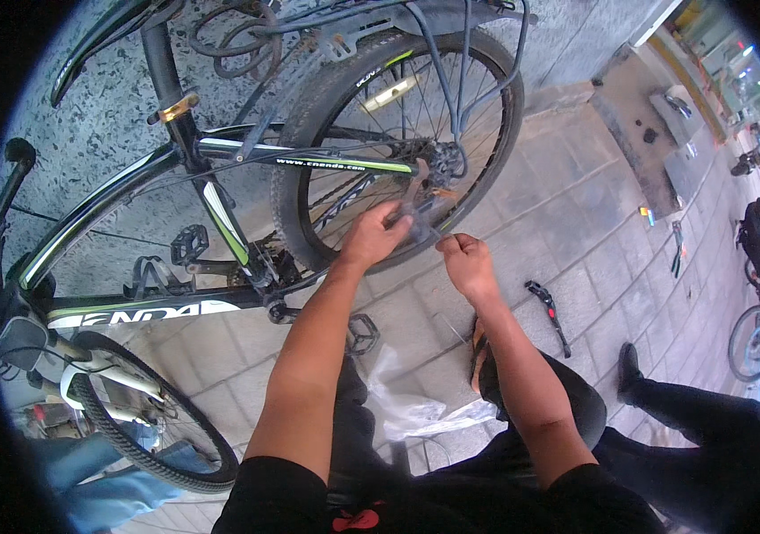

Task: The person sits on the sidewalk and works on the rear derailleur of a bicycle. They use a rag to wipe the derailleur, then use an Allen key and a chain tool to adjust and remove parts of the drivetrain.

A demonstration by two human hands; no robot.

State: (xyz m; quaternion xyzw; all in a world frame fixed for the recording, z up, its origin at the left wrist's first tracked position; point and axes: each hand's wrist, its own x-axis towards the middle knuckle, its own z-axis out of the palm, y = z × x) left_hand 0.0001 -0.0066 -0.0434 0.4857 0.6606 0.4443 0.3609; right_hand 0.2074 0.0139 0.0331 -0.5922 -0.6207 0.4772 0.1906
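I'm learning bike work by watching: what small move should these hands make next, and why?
Probably ease the right hand a little toward the left hand: it seems to pinch a slim piece pointing that way, and the two hands are apart, below the rear hub in the picture. Blur hides detail between them, so going gently seems wise.

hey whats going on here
A person works bare-handed at the black-tyred, spoked rear wheel of a black, white and green bicycle. Their left hand is near the metal hub, by a blurred part I cannot make out; their right hand is closed on what looks like a thin rod. On the grey paving lie a black-and-red kickstand and a crumpled clear plastic bag.
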